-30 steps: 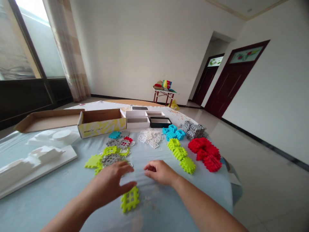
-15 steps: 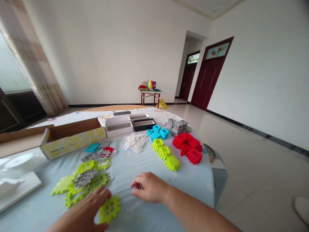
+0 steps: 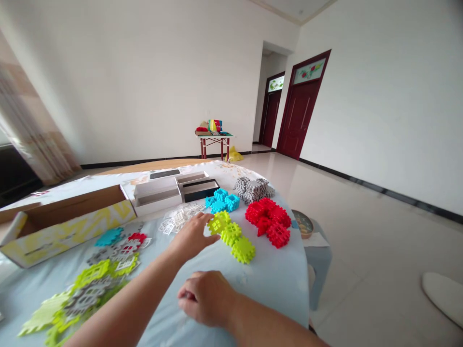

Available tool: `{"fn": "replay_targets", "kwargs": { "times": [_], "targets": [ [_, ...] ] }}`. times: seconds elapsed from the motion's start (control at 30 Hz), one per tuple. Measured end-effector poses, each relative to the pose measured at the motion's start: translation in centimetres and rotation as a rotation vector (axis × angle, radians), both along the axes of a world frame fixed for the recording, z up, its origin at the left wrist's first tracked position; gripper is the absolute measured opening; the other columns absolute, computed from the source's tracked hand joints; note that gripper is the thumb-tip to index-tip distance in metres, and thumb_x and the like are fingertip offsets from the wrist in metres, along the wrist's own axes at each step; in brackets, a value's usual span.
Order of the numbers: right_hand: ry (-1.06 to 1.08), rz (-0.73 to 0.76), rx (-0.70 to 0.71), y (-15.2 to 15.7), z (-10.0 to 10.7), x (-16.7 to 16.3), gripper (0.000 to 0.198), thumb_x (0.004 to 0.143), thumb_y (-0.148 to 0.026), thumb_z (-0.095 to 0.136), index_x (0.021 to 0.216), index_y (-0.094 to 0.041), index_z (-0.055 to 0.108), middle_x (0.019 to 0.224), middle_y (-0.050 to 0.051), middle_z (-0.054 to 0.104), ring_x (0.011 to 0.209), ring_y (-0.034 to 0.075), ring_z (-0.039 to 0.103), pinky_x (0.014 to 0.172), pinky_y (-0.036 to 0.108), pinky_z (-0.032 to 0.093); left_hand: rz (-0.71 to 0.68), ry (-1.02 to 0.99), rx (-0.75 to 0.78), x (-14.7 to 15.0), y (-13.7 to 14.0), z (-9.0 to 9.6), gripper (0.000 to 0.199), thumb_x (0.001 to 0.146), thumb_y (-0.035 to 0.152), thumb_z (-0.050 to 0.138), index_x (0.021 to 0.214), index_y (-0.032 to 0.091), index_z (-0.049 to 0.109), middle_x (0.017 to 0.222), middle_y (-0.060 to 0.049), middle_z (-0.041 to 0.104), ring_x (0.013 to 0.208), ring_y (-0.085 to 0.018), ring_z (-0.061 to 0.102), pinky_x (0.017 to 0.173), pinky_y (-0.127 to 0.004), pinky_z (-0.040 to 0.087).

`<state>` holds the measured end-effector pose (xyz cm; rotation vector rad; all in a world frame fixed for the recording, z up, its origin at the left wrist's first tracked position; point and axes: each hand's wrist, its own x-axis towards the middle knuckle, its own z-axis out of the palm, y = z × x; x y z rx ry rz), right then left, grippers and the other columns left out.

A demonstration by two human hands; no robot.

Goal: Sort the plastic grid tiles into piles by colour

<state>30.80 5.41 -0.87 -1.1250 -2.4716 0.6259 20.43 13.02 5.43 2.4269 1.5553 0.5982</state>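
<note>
Reaching forward, left hand (image 3: 190,237) touches lime-green blocks (image 3: 231,235).

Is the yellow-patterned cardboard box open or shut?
Open: the yellow-patterned cardboard box has no lid on top, and its brown inner wall shows. Contents cannot be seen.

Left hand (image 3: 191,236) reaching across the worktop (image 3: 275,274), fingers (image 3: 210,219) touching the nearest lime green block stack (image 3: 218,222), right hand (image 3: 206,296) curled loosely on the cloth, red blocks (image 3: 268,220) beside
</note>
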Motion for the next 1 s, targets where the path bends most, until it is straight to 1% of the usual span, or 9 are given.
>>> {"fn": "replay_targets", "kwargs": {
  "times": [0.13,0.23,0.37,0.47,0.53,0.6,0.7,0.8,1.0],
  "targets": [
    [-0.007,0.018,-0.023,0.5,-0.4,0.0,0.021,0.075,-0.034,0.05,0.087,-0.027,0.066,0.081,-0.001,0.067,0.071,0.015,0.062,0.068,0.023,0.043,0.046,0.117,-0.015,1.3,4.2,-1.0,0.055,0.067,0.04,0.061,0.116,0.017,0.052,0.115,-0.014,0.056,0.106,-0.029,0.052,0.091,-0.039,0.039],
    [-0.025,0.042,-0.016,0.7,-0.4,0.0,0.021,0.076,-0.034,0.049,0.084,-0.027,0.066,0.078,-0.002,0.068,0.071,0.016,0.062,0.066,0.022,0.043,0.068,0.148,-0.037,2.0,6.0,-1.7,0.056,0.066,0.038,0.063,0.117,0.018,0.053,0.115,-0.013,0.057,0.108,-0.03,0.05,0.091,-0.04,0.039],
    [-0.017,0.048,-0.012,0.8,-0.4,0.1,0.021,0.076,-0.033,0.047,0.084,-0.027,0.066,0.076,-0.002,0.068,0.07,0.016,0.062,0.065,0.022,0.043,0.085,0.157,-0.03,2.2,6.3,-1.9,0.067,0.064,0.047,0.063,0.123,0.021,0.047,0.122,-0.012,0.054,0.113,-0.031,0.047,0.094,-0.043,0.036],
    [0.008,0.036,-0.024,0.9,-0.4,0.0,0.022,0.075,-0.034,0.048,0.086,-0.027,0.066,0.078,-0.002,0.068,0.07,0.015,0.061,0.066,0.022,0.043,0.108,0.137,0.019,1.1,5.2,-1.0,0.07,0.067,0.055,0.057,0.127,0.02,0.043,0.126,-0.013,0.05,0.116,-0.03,0.044,0.095,-0.043,0.035],
    [0.025,0.028,-0.035,0.8,-0.4,0.0,0.022,0.075,-0.033,0.049,0.087,-0.026,0.067,0.078,-0.001,0.067,0.071,0.015,0.061,0.067,0.022,0.042,0.132,0.111,0.064,-0.5,4.1,-0.2,0.064,0.073,0.057,0.048,0.125,0.02,0.044,0.125,-0.011,0.05,0.117,-0.028,0.044,0.096,-0.041,0.035],
    [0.04,0.021,-0.049,0.6,-0.3,0.1,0.021,0.075,-0.032,0.05,0.086,-0.026,0.067,0.076,-0.001,0.067,0.07,0.015,0.06,0.066,0.022,0.042,0.173,0.068,0.115,-2.7,2.6,0.6,0.055,0.078,0.055,0.04,0.119,0.021,0.049,0.12,-0.009,0.054,0.113,-0.025,0.047,0.094,-0.039,0.036],
    [0.088,0.027,-0.063,0.3,-0.2,0.2,0.02,0.076,-0.029,0.05,0.086,-0.024,0.067,0.076,-0.001,0.066,0.069,0.013,0.059,0.065,0.021,0.041,0.278,0.011,0.156,-6.9,0.2,0.8,0.045,0.08,0.052,0.038,0.106,0.021,0.058,0.109,-0.007,0.06,0.103,-0.023,0.054,0.09,-0.036,0.039],
    [0.148,0.055,-0.078,0.2,-0.4,0.3,0.019,0.078,-0.027,0.05,0.086,-0.022,0.066,0.076,0.0,0.066,0.07,0.012,0.059,0.065,0.02,0.041,0.404,0.005,0.12,-11.9,-2.5,0.0,0.043,0.079,0.052,0.039,0.099,0.021,0.061,0.103,-0.006,0.062,0.096,-0.021,0.057,0.086,-0.033,0.042],
    [0.217,0.081,-0.077,0.1,-0.7,0.2,0.018,0.081,-0.026,0.049,0.085,-0.022,0.066,0.077,0.001,0.066,0.072,0.013,0.059,0.066,0.02,0.041,0.662,-0.016,0.062,-20.8,-8.1,-2.3,0.05,0.075,0.059,0.041,0.1,0.022,0.062,0.101,-0.006,0.064,0.082,-0.02,0.06,0.077,-0.031,0.045]
  ]
}}
